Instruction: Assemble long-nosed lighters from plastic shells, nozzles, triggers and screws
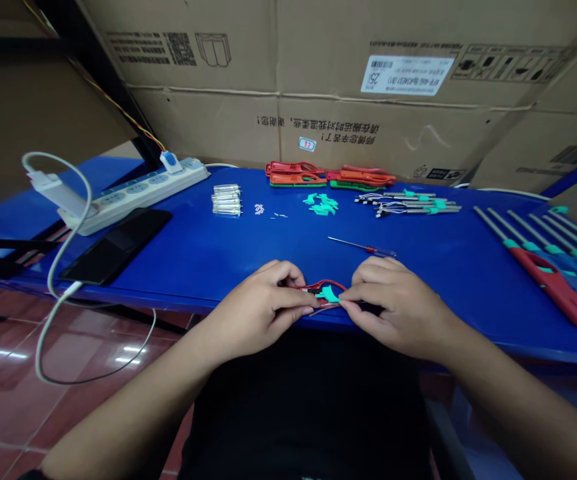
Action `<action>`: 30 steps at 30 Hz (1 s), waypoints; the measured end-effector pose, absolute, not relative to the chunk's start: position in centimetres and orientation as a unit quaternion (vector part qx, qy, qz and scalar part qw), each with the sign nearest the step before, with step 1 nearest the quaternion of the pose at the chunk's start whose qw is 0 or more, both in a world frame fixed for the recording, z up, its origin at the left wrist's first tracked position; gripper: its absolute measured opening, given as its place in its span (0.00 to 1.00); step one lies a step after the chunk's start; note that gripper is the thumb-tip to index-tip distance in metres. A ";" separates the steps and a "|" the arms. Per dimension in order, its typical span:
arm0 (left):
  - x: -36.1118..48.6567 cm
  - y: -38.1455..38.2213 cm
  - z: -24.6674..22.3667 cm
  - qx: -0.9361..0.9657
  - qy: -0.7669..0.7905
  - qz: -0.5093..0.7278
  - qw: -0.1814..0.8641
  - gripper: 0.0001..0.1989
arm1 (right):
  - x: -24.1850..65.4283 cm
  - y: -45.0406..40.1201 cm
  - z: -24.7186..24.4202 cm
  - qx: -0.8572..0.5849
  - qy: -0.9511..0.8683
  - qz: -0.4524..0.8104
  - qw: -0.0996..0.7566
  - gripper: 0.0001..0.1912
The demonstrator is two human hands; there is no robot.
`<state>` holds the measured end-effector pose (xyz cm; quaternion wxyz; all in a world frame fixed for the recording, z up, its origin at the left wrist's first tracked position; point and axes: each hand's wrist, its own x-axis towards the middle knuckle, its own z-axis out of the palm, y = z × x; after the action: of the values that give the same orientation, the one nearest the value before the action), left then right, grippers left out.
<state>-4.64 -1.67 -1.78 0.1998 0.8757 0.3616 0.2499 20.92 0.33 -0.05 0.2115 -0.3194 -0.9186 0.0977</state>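
At the table's front edge, my left hand (263, 307) grips the left part of a red lighter shell (324, 283), thumb and fingers closed on it. A green trigger (328, 294) sits in the shell's opening, between my two hands. My right hand (393, 300) is closed at the shell's right end, its thumb and forefinger pinched beside the trigger. The fingers hide much of the shell, and a dark part shows under my right fingers. Just beyond my right hand lies a screwdriver (363, 247) with a clear and red handle.
Further back lie clear small tanks (227, 200), loose green triggers (322, 203), coloured shells (296, 175) and metal rods with wires (413, 203). Lighters with long rods (558, 280) rest at right. A phone (116, 245) and power strip (138, 193) are left; a cardboard box (218, 120) stands behind.
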 end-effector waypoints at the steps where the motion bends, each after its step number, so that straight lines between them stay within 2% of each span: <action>1: -4.6 -1.7 -1.8 0.876 0.361 0.250 0.199 0.11 | 20.8 0.3 0.0 -0.320 -0.920 0.093 0.206 0.09; 6: -4.7 -1.7 -1.7 0.877 0.365 0.244 0.194 0.12 | 20.3 0.2 0.8 -0.319 -0.930 0.067 0.170 0.11; 11: -4.6 -1.7 -1.5 0.881 0.360 0.238 0.192 0.12 | 20.1 0.5 2.4 -0.316 -0.943 0.035 0.095 0.12; 16: -4.5 -1.7 -1.3 0.873 0.368 0.243 0.210 0.08 | 19.7 1.1 3.5 -0.318 -0.946 0.061 0.030 0.12; 19: -4.4 -1.8 -1.3 0.862 0.379 0.257 0.216 0.06 | 19.6 1.1 3.4 -0.320 -0.944 0.065 0.038 0.13; 30: -4.3 -1.5 -1.8 0.872 0.349 0.290 0.185 0.07 | 19.7 1.4 2.5 -0.281 -0.951 0.090 0.091 0.12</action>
<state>-4.34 -1.54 -1.77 0.1848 0.8717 0.3488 0.2903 19.67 1.40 2.45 0.0915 -0.2812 -0.9511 0.0896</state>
